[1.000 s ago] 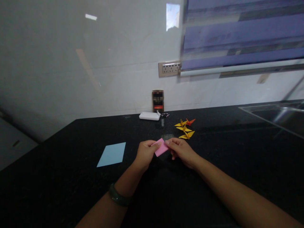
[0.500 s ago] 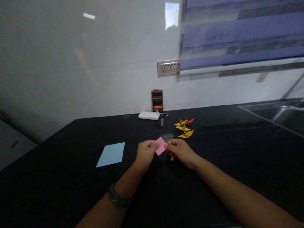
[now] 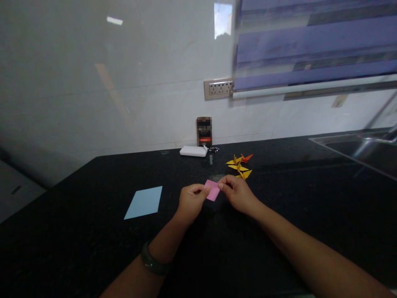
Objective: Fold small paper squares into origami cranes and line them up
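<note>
Four paper birds (image 3: 239, 167) look finished, the blue sheet (image 3: 144, 202) lies unfolded, and left hand (image 3: 191, 202) and right hand (image 3: 238, 194), nearly closed, pinch part-folded pink paper (image 3: 213, 192).

A small piece of pink paper (image 3: 214, 192) is being held over the dark counter (image 3: 77, 252), with its broad face being turned up toward the viewer. A roughly square outline is being shown, set slightly askew. Its left side is being pinched by the left hand (image 3: 191, 203), and part of its face is being covered there by the thumb. Its upper right corner is being gripped by the right hand (image 3: 239, 193). The number of layers is being left unclear by the small size.
</note>
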Tool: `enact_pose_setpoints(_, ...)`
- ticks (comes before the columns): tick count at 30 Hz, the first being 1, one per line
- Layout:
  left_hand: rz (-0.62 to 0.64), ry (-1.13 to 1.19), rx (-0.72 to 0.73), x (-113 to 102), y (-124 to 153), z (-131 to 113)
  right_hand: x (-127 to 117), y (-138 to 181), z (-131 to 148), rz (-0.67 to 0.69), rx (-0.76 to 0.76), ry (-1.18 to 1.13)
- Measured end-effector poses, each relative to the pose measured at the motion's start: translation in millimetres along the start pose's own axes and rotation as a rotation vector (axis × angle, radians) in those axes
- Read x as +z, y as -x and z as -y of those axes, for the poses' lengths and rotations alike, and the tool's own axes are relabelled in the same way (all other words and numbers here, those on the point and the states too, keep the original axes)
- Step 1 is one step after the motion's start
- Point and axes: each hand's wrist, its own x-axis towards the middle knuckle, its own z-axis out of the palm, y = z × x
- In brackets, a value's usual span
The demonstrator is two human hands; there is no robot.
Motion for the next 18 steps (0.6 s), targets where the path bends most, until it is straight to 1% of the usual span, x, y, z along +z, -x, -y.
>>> enact_pose_setpoints(2,0.036,0.021,-0.043,0.5,-0.6,-0.9,-5.5,0.0,1.2,0.003,-0.185,0.182)
enact_pose_setpoints(3,0.058,0.032,-0.064,0.6,-1.0,-1.1,-7.4,0.4,1.8,0.029,-0.247,0.236)
enact_pose_setpoints(5,0.094,0.038,-0.078,0.7,-1.5,-0.9,-9.1,2.0,2.9,0.098,-0.314,0.292)
enact_pose_setpoints(8,0.134,-0.025,-0.011,-0.1,-1.9,-0.2,-7.5,4.5,3.8,0.17,-0.352,0.303)
enact_pose_setpoints(10,0.137,-0.089,0.049,-0.9,-2.0,0.2,-6.0,5.1,3.5,0.196,-0.362,0.299)
enact_pose_setpoints(14,0.126,-0.222,0.127,-2.7,-2.4,1.6,-5.6,3.2,0.4,0.185,-0.353,0.328)
enact_pose_setpoints(18,0.187,-0.351,0.247,-6.7,-2.9,3.2,-6.8,2.3,-2.1,0.182,-0.356,0.369)
